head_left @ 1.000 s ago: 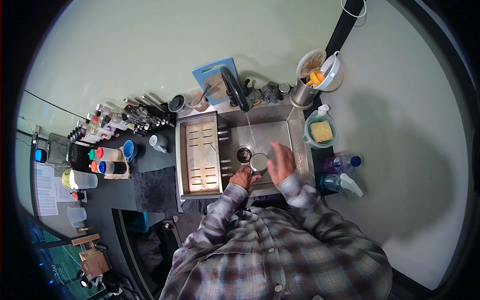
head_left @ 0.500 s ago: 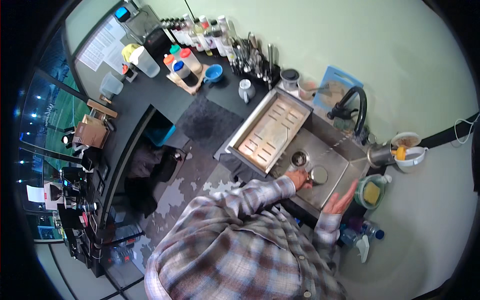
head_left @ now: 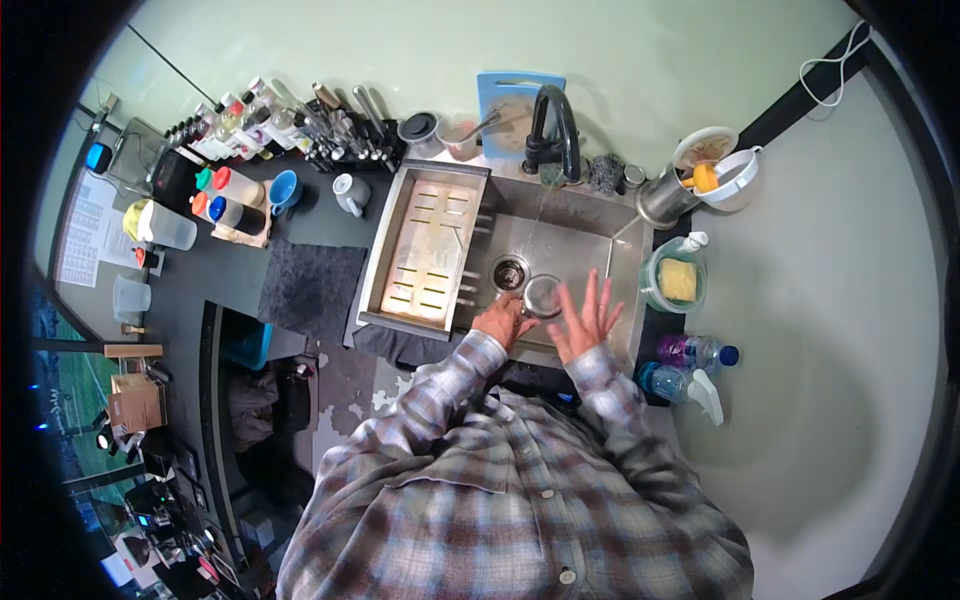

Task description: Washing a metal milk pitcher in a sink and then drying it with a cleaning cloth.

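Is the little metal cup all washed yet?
Not yet, it seems. The left hand holds the small metal cup over the sink, near the drain. The right hand is spread open beside it. Water runs from the black tap. The drying tray holds nothing, so rinsing and racking look left.

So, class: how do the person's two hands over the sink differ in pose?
The left hand is curled, its grip on a small metal cup; the right hand holds nothing. The left hand's fingers are bent; the right hand's are spread wide. Both are over the steel sink.
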{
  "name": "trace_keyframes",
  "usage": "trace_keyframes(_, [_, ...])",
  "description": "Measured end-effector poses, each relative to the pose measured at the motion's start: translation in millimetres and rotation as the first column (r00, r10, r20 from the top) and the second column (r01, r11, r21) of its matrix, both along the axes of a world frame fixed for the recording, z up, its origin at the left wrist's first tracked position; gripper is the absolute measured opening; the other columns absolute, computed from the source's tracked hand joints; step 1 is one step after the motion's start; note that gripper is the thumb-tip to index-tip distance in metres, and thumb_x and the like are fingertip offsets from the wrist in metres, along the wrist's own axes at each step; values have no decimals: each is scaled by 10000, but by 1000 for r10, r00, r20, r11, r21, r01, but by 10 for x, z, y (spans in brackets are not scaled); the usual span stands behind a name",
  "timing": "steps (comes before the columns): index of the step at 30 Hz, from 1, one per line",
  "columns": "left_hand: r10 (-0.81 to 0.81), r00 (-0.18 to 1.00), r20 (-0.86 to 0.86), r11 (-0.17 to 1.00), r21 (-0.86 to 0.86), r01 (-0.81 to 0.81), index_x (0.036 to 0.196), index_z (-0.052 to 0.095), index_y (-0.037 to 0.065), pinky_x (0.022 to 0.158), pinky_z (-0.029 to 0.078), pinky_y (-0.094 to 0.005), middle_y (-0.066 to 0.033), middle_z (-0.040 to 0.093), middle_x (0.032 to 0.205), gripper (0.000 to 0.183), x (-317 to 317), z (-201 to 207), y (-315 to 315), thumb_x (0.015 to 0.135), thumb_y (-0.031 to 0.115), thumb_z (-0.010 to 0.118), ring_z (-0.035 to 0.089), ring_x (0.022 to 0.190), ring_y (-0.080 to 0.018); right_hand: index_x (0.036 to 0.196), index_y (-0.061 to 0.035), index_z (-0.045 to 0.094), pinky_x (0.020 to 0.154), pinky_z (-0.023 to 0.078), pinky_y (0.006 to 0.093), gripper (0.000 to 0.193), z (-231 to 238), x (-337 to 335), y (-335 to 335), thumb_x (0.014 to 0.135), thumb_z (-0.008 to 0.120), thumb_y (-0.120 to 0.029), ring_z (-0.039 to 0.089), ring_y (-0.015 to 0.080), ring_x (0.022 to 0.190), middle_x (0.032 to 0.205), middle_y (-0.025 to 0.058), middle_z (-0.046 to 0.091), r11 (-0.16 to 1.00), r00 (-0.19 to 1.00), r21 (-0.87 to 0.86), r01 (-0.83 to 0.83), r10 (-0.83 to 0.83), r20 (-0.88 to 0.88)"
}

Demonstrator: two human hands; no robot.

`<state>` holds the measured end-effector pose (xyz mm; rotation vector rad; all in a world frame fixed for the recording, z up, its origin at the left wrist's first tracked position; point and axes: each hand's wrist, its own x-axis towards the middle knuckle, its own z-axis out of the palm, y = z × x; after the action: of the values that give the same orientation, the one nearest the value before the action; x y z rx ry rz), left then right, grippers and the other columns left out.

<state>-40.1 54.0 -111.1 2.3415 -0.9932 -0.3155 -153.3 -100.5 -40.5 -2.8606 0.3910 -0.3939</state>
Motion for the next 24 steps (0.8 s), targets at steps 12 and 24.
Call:
trace_keyframes(12, [17,999,30,992,-125,-14,1144,598,89,738,532,-443,-137,589,1156,428,24,296,57,868,405,682,644,904,-374,1433,10,366,1126,235,539,740,705,38,-64,964,419,-560,299,468,1374,1525,262,248,975,872,179,-131,28,489])
trace_keyframes(24, [46,998,-52,999,9,-46,1107,607,84,728,529,-451,-128,601,1127,464,22,341,102,864,476,660,648,893,-355,1413,-55,454,1115,218,566,636,694,171,-51,980,413,-519,285,429,1391,1520,241,292,858,805,416,-301,-5,593])
